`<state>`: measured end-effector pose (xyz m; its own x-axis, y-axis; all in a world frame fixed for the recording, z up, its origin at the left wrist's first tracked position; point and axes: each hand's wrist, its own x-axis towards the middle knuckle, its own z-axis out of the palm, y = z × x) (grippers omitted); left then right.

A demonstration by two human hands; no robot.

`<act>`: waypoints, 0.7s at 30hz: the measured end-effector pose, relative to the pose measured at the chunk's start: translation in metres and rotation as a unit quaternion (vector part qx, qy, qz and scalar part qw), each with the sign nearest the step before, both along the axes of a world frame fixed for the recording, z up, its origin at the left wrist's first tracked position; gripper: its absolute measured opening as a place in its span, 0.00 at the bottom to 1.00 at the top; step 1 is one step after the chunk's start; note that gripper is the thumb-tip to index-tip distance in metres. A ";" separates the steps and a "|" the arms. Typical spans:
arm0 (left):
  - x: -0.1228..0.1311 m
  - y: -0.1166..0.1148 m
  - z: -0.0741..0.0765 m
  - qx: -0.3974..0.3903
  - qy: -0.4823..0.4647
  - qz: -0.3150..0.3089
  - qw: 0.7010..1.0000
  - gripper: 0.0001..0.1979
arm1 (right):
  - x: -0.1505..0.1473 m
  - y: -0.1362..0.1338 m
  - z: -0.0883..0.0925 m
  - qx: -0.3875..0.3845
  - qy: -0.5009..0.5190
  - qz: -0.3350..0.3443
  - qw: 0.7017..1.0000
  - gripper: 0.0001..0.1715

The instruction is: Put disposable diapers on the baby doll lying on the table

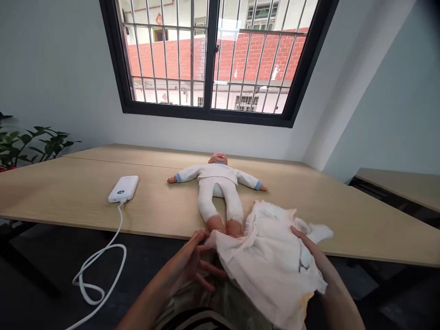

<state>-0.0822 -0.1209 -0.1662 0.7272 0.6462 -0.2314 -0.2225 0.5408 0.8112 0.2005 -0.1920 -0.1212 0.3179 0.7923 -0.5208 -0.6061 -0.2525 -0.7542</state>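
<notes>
A baby doll (217,183) in a white top and trousers with blue cuffs lies on its back on the table, arms spread, bare feet towards me. In front of its feet hangs a crumpled, pale pinkish-white baby garment (268,247), partly over the table edge and partly above my lap. My left hand (195,266) pinches its left corner between thumb and forefinger, with the other fingers spread below. Across the garment's right side, my right hand (309,247) grips it with the thumb on top; most of its fingers are hidden underneath.
A white power bank (123,189) lies on the wooden table (154,215) at left, its white cable (118,247) looping down past the front edge. Far left is a leafy plant (34,144). A barred window (206,59) is behind the table, and another table (402,188) stands at right.
</notes>
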 end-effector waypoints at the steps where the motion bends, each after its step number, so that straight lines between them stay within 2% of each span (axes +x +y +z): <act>1: 0.005 -0.001 0.000 -0.020 -0.025 0.009 0.999 0.30 | -0.005 0.002 0.000 -0.010 -0.004 0.001 1.000 0.35; 3: 0.014 -0.003 0.001 -0.051 -0.063 0.035 0.996 0.25 | -0.013 0.003 -0.001 -0.011 -0.039 -0.011 0.999 0.36; 5: 0.020 -0.005 0.005 -0.083 -0.083 0.041 0.992 0.23 | -0.019 0.001 -0.002 0.023 -0.073 -0.021 0.997 0.38; 8: 0.028 -0.005 0.014 -0.130 -0.112 0.029 0.985 0.20 | -0.019 -0.005 -0.003 0.064 -0.098 -0.024 0.993 0.41; 10: 0.036 -0.003 0.019 -0.144 -0.174 0.005 0.974 0.19 | -0.016 -0.008 -0.003 0.055 -0.121 -0.036 0.991 0.38; 13: 0.052 0.001 0.021 -0.133 -0.299 -0.014 0.945 0.24 | -0.012 -0.010 0.000 0.026 -0.138 -0.031 0.990 0.30; 15: 0.062 0.006 0.018 -0.140 -0.340 -0.014 0.930 0.28 | -0.012 -0.012 0.004 0.018 -0.134 -0.008 0.991 0.30; 18: 0.066 0.013 0.014 -0.146 -0.344 -0.020 0.927 0.28 | -0.008 -0.017 0.008 0.003 -0.122 -0.012 0.992 0.34; 21: 0.058 0.021 0.023 -0.116 -0.308 -0.044 0.943 0.23 | 0.011 -0.022 0.011 -0.017 -0.131 -0.015 0.991 0.32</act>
